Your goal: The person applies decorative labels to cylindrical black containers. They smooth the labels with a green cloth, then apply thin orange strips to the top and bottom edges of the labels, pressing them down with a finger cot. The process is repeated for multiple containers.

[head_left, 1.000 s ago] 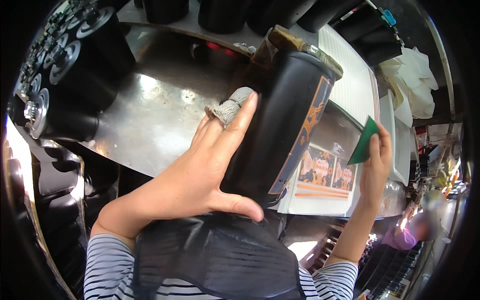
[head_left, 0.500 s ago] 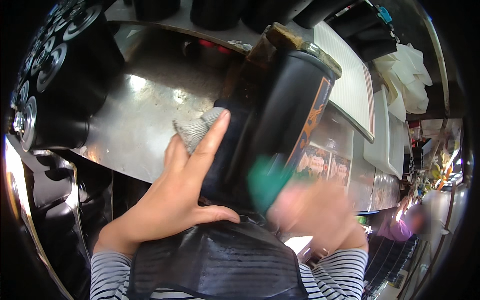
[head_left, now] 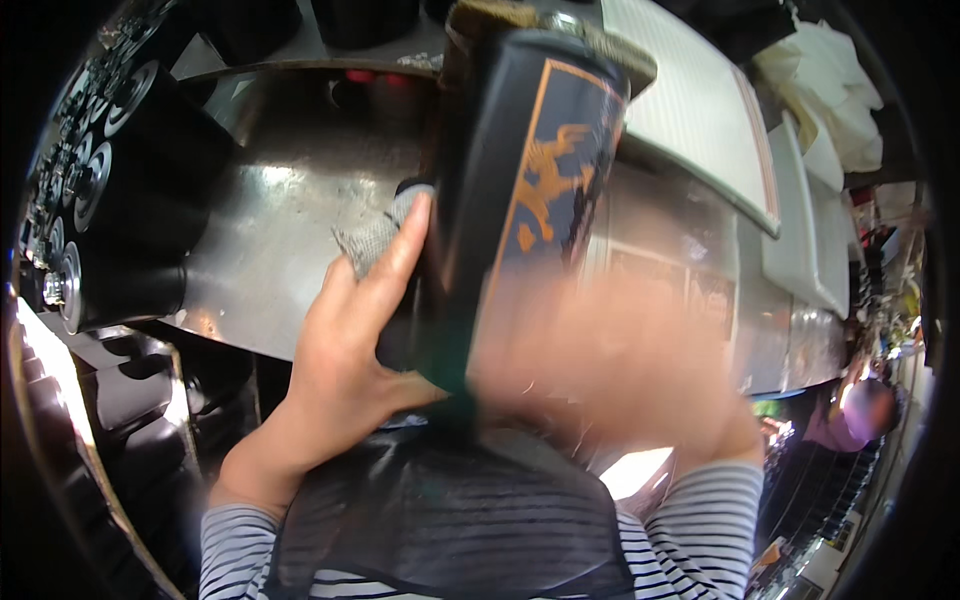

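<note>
A long black cylinder [head_left: 457, 160] lies slanted before me, its near end by my apron. A dark panel with an orange design and border [head_left: 555, 170] covers its right side. My left hand [head_left: 345, 330] steadies the cylinder's left side, index finger stretched along it and thumb across the near end. Its curled fingers hold a crumpled grey cloth [head_left: 372, 240]. My right hand [head_left: 610, 350] is smeared by motion over the panel's lower part. At its fingers, a dark green flat scraper [head_left: 455, 370] presses against the cylinder; the grip itself is blurred.
Several finished-looking black cylinders [head_left: 170, 150] stand at the left. A worn block [head_left: 490, 18] is at the cylinder's far end. To the right are a striped white cloth [head_left: 690, 100], a white tray [head_left: 800, 240] and crumpled white material [head_left: 830, 90]. Another person [head_left: 850, 415] is far right.
The cylinder has turned, bringing the orange design further into view on top. My right hand and the green scraper have swept left across it. The whole view has shifted slightly.
</note>
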Action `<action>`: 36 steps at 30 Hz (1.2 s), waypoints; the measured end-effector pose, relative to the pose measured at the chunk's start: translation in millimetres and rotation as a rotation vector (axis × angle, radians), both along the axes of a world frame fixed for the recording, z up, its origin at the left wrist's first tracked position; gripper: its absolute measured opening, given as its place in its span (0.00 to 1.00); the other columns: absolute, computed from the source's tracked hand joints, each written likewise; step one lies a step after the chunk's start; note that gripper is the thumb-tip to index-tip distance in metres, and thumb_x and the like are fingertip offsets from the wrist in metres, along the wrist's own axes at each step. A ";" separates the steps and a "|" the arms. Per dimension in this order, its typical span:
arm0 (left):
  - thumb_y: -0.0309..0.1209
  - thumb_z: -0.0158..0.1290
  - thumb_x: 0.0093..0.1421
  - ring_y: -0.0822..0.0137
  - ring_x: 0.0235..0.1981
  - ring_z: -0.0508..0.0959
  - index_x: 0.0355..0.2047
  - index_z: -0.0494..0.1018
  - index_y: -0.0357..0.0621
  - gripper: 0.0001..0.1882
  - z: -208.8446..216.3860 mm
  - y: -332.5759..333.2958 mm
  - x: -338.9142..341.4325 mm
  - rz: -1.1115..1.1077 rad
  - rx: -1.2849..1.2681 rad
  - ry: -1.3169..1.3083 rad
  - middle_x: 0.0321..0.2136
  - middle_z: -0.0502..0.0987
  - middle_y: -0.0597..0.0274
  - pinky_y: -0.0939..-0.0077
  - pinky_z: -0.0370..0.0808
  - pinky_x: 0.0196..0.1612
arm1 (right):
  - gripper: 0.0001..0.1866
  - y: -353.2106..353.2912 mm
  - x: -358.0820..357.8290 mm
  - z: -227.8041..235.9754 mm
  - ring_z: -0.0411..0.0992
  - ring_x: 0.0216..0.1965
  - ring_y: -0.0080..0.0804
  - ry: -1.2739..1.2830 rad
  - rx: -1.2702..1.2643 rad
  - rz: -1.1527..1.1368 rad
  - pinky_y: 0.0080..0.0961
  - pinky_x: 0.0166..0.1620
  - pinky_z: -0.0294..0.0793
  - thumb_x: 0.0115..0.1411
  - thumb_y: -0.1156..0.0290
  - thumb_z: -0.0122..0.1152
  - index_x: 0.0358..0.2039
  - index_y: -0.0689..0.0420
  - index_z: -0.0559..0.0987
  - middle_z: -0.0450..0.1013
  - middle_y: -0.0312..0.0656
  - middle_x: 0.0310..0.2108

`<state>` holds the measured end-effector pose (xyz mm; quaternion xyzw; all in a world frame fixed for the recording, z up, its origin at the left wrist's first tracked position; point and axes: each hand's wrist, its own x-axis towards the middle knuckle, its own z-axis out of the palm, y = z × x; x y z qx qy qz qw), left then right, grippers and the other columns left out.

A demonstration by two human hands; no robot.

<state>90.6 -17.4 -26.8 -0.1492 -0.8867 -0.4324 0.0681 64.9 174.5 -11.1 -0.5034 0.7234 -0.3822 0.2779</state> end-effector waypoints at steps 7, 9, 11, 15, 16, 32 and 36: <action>0.30 0.69 0.38 0.49 0.55 0.64 0.64 0.52 0.36 0.53 0.4 0.4 5.8 0.057 -0.020 -0.064 0.62 0.59 0.51 0.64 0.59 0.60 | 0.11 23.0 -9.8 28.1 0.74 0.30 0.23 0.903 -0.298 0.004 0.17 0.30 0.72 0.59 0.75 0.46 0.33 0.58 0.80 0.74 0.39 0.25; 0.31 0.69 0.39 0.48 0.59 0.60 0.65 0.50 0.36 0.55 2.9 5.6 3.9 0.057 -0.012 -0.066 0.63 0.58 0.50 0.62 0.54 0.62 | 0.11 12.5 -8.5 14.0 0.75 0.30 0.25 1.070 -0.577 -0.176 0.19 0.29 0.72 0.59 0.73 0.46 0.34 0.56 0.80 0.74 0.39 0.26; 0.32 0.70 0.39 0.47 0.59 0.61 0.65 0.46 0.35 0.58 -1.6 5.9 8.4 0.052 -0.041 -0.050 0.62 0.58 0.48 0.61 0.49 0.64 | 0.10 5.0 -63.1 22.2 0.75 0.33 0.26 0.924 -0.456 -0.521 0.23 0.32 0.73 0.57 0.66 0.55 0.39 0.49 0.80 0.76 0.33 0.34; 0.32 0.69 0.39 0.57 0.42 0.72 0.60 0.60 0.32 0.47 0.3 6.3 6.6 0.085 -0.029 0.054 0.58 0.66 0.51 0.71 0.66 0.49 | 0.14 10.9 -90.1 43.6 0.74 0.31 0.24 1.195 -0.313 -0.670 0.21 0.33 0.73 0.55 0.65 0.59 0.42 0.53 0.78 0.77 0.36 0.37; 0.33 0.70 0.37 0.58 0.38 0.72 0.59 0.61 0.32 0.48 -5.1 4.7 5.8 0.101 -0.080 0.072 0.58 0.67 0.51 0.71 0.68 0.47 | 0.15 11.6 -64.9 27.0 0.74 0.30 0.24 1.136 -0.437 -0.435 0.19 0.32 0.73 0.54 0.67 0.56 0.42 0.57 0.77 0.77 0.39 0.37; 0.30 0.69 0.36 0.58 0.52 0.73 0.59 0.62 0.35 0.48 -8.2 4.0 10.1 0.132 0.120 -0.029 0.55 0.70 0.51 0.71 0.64 0.51 | 0.13 9.9 -67.0 52.4 0.74 0.29 0.21 0.761 -0.357 -0.648 0.12 0.31 0.74 0.57 0.69 0.59 0.40 0.64 0.75 0.76 0.38 0.31; 0.37 0.71 0.35 0.56 0.58 0.65 0.62 0.54 0.35 0.55 -10.7 4.3 11.0 0.128 0.033 -0.054 0.61 0.61 0.51 0.62 0.56 0.59 | 0.16 28.1 -57.2 38.4 0.74 0.30 0.21 1.088 -0.091 -0.614 0.11 0.31 0.74 0.57 0.70 0.59 0.43 0.66 0.73 0.76 0.37 0.34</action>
